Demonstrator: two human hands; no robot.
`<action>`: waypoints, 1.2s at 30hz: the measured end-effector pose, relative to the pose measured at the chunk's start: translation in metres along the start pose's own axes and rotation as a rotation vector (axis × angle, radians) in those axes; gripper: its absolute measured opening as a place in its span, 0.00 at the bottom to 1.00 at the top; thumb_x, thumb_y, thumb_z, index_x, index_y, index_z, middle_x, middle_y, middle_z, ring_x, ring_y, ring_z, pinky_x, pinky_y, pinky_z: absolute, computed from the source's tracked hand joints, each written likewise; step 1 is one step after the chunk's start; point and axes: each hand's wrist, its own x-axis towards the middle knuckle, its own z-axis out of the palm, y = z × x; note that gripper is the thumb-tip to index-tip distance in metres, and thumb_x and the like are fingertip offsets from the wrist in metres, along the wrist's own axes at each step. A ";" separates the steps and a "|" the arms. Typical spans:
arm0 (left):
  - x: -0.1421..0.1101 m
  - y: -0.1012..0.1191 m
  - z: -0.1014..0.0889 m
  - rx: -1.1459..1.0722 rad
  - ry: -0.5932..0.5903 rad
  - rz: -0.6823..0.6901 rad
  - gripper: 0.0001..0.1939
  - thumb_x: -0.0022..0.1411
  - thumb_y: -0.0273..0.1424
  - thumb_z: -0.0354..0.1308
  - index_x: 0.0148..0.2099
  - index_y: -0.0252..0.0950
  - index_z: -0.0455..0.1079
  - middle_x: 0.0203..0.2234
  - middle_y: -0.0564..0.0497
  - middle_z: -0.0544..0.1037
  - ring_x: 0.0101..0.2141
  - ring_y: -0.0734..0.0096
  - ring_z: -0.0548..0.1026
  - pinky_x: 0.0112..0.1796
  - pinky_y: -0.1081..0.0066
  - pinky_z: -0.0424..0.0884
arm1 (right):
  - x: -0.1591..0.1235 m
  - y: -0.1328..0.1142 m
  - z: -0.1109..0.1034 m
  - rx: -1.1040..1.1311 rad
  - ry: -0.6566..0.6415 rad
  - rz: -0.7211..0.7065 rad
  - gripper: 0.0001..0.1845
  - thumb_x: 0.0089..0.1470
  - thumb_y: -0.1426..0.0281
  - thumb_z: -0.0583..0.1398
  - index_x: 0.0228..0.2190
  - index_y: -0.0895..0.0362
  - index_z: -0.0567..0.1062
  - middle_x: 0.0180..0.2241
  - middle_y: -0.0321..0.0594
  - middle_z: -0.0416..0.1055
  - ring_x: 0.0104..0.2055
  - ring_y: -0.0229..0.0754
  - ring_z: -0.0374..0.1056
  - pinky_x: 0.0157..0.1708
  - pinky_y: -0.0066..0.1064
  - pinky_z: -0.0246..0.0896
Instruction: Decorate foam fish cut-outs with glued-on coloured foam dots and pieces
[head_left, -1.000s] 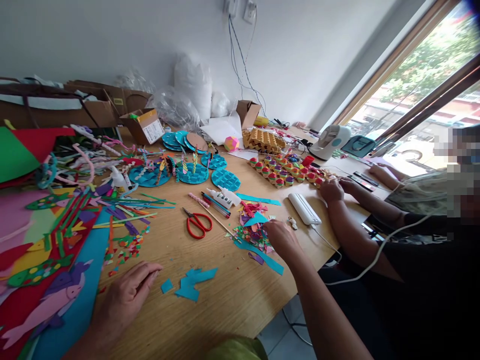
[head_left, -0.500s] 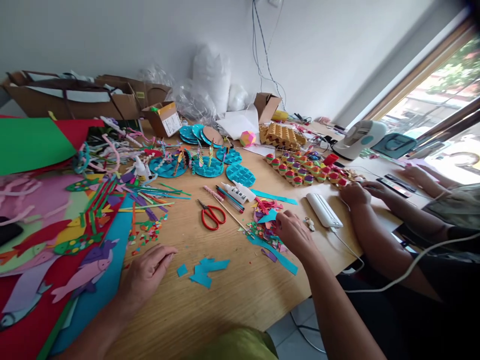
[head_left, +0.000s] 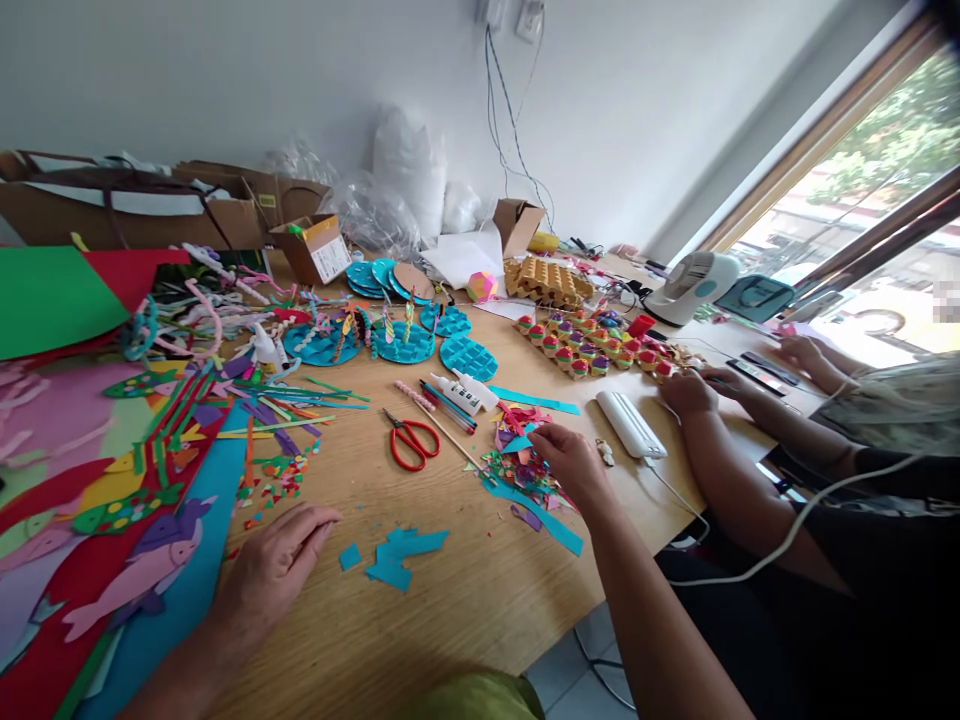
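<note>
A: Start at the small blue paper piece (head_left: 516,443). Location?
B: On the near left side of a heap of coloured paper scraps (head_left: 531,468), right hand (head_left: 576,462) at its right corner.
A: Grip?
B: Thumb and fingertips drawn together at the corner. The contact is small and partly hidden — I cannot tell whether they pinch the piece or only touch it.
A: Left hand?
B: Left hand (head_left: 274,555) rests on the wooden table (head_left: 322,640), fingers loosely curled, thumb near forefinger. Closure at the tips: cannot tell either. Nearest to it, a blue paper square (head_left: 349,557); just beyond that, overlapping blue offcuts (head_left: 391,572).
A: Around the heap?
B: One blue strip (head_left: 551,525) on the near side, another (head_left: 540,402) on the far side. A thin stick (head_left: 448,432) slants toward the scraps, with red-handled scissors (head_left: 398,425) lying to its left, blades pointing away.
A: Further out?
B: White glue bottles (head_left: 465,394) beside pens (head_left: 452,410); blue-covered discs (head_left: 469,358) behind. Right of the heap, a white device (head_left: 630,425) with a cable — then a co-worker's hand (head_left: 686,392) near a painted egg carton (head_left: 581,350).
</note>
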 end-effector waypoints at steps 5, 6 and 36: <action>0.002 0.005 -0.005 -0.022 -0.068 -0.037 0.10 0.59 0.34 0.47 0.33 0.39 0.70 0.27 0.53 0.78 0.29 0.71 0.76 0.31 0.76 0.71 | -0.031 -0.045 -0.009 -0.010 -0.112 -0.337 0.09 0.50 0.71 0.55 0.34 0.54 0.73 0.41 0.39 0.69 0.40 0.39 0.65 0.38 0.27 0.55; 0.001 0.006 -0.005 -0.032 -0.104 -0.056 0.10 0.59 0.34 0.47 0.33 0.39 0.70 0.27 0.53 0.77 0.29 0.71 0.76 0.31 0.76 0.71 | -0.039 -0.056 -0.007 -0.001 -0.252 -0.430 0.09 0.51 0.71 0.54 0.34 0.54 0.73 0.37 0.38 0.70 0.38 0.37 0.65 0.36 0.25 0.55; 0.005 0.026 -0.006 -0.150 -0.368 -0.275 0.09 0.56 0.27 0.49 0.36 0.38 0.70 0.31 0.52 0.76 0.32 0.72 0.74 0.34 0.76 0.69 | -0.072 -0.086 0.050 -0.138 -0.612 -0.436 0.07 0.47 0.74 0.55 0.30 0.55 0.72 0.34 0.37 0.69 0.36 0.38 0.64 0.30 0.26 0.47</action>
